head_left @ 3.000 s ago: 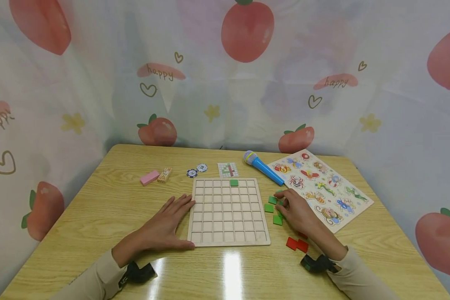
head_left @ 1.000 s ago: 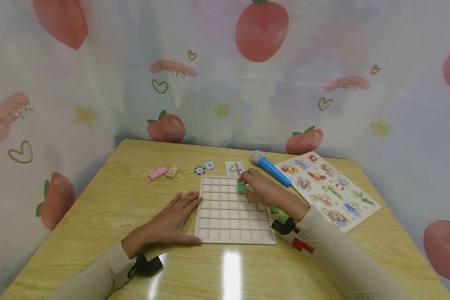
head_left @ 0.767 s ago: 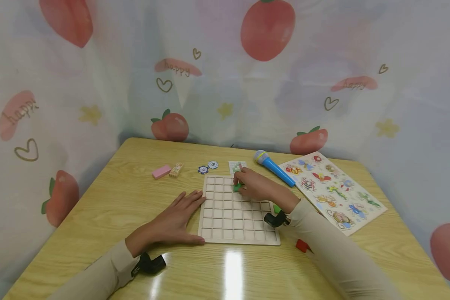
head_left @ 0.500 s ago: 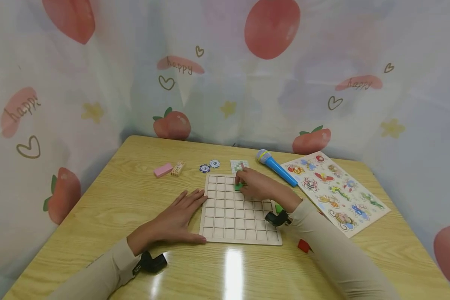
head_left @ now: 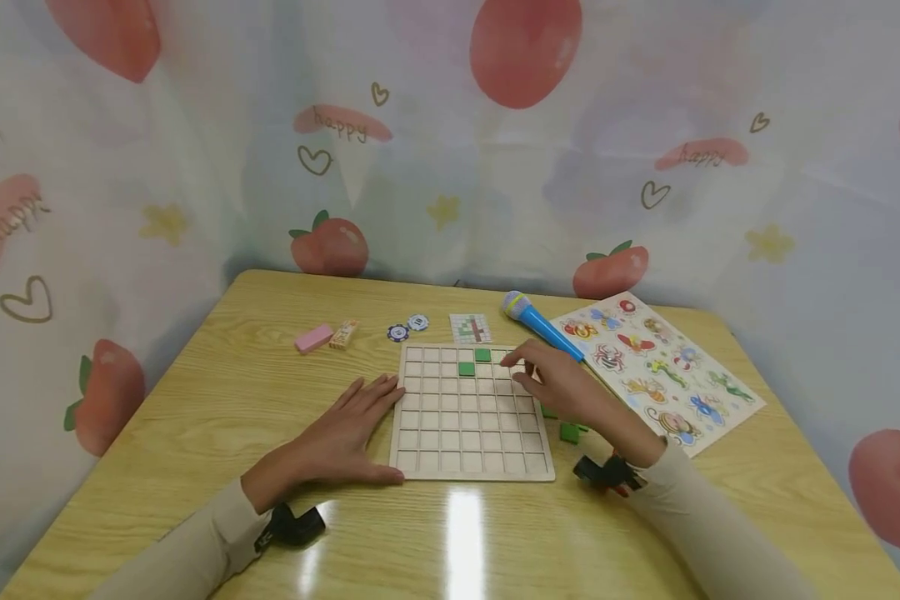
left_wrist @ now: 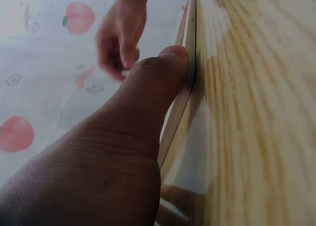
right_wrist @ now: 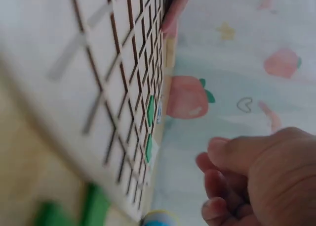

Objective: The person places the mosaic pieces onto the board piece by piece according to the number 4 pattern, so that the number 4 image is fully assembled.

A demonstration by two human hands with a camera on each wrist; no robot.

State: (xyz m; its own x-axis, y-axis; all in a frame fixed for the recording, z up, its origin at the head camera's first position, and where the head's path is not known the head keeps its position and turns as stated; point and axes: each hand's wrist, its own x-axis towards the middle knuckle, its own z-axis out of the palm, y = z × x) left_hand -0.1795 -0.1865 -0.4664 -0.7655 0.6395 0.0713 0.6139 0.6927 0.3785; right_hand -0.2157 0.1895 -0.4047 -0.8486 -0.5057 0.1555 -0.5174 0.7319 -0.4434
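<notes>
A pale wooden grid board (head_left: 450, 421) lies in the middle of the table. My left hand (head_left: 337, 442) rests along its left side with fingers spread; in the left wrist view its thumb (left_wrist: 170, 70) touches the board's edge. One green square tile (head_left: 483, 355) sits in the farthest row, another green tile (head_left: 467, 368) in the second row, one column to the left. Above the board's right side hovers my right hand (head_left: 562, 385), fingers loosely bent. The right wrist view shows nothing between its fingers (right_wrist: 217, 179). Loose green tiles (head_left: 569, 432) lie beside the board, partly under the right arm.
Behind the board lies a small pattern card (head_left: 471, 328). A blue toy microphone (head_left: 543, 327) and a picture puzzle board (head_left: 656, 371) are at the right. Two poker chips (head_left: 398, 332), a pink block (head_left: 313, 338) and a small patterned box (head_left: 343, 334) lie back left.
My right hand went from the loose tiles to the board with a green tile, left it in the second row, and has drawn back to the right. My left hand stayed at the board's edge.
</notes>
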